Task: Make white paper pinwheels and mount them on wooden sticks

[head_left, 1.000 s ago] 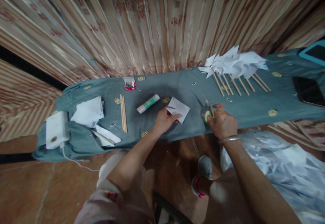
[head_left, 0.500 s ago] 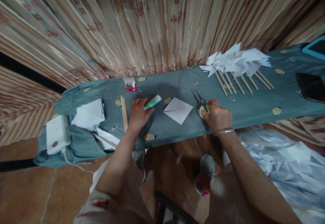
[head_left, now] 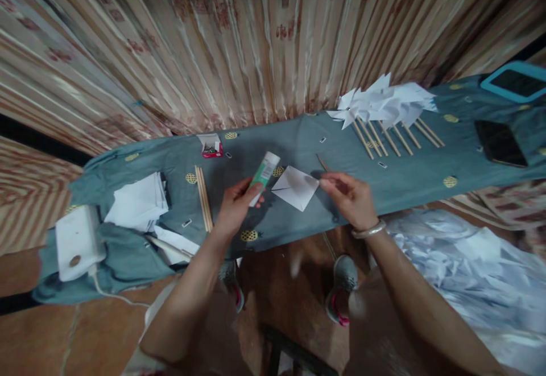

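My left hand [head_left: 239,202] is closed round a green and white glue stick [head_left: 263,176], held tilted above the cloth. A square of white paper [head_left: 295,188] with cut lines lies on the cloth between my hands, one corner pointing at me. At its right corner, the thumb and forefinger of my right hand [head_left: 350,197] are pinched together on the paper's tip. Behind these fingers lie scissors [head_left: 322,162]; only a blade shows, the rest being hidden by the hand.
Wooden sticks [head_left: 203,198] and a small red box of pins [head_left: 211,147] lie to the left, near stacked paper [head_left: 139,201] and a white device [head_left: 79,242] with a cord. Paper pinwheels [head_left: 386,103] lie at back right, a black phone [head_left: 500,144] beyond. A curtain [head_left: 256,46] hangs behind.
My right hand has let go of the scissors, which now lie on the cloth, and has moved to the paper's right corner. My left hand has raised the glue stick and turned it more upright.
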{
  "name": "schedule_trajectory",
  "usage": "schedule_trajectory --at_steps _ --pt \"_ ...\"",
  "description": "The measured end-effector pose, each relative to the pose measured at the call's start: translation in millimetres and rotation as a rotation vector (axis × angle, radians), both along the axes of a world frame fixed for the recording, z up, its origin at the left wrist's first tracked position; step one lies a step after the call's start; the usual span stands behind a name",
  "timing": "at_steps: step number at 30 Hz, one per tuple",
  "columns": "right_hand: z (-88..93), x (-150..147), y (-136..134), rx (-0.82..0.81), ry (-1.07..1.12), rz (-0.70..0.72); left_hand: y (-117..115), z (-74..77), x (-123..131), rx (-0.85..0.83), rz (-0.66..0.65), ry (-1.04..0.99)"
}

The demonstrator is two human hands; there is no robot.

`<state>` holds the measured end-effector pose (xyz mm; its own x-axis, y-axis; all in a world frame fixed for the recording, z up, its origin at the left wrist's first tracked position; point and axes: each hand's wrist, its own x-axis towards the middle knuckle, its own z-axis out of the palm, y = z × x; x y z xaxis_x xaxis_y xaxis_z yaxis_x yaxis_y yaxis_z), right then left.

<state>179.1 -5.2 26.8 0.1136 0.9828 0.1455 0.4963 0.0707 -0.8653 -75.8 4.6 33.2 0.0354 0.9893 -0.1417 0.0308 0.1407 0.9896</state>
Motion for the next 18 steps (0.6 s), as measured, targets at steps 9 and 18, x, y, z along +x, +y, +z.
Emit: schedule_trajectory --at_steps 9,18 --pt "4.1 -53.5 -12.9 -0.410 0.963 0.319 -24.9 2.2 40.0 -0.180 -0.194 -0.307" --pt "-9.0 -43.7 -0.9 -0.425 1.151 -0.056 -12.3 -7.5 25.3 -0.104 -0.102 -0.160"
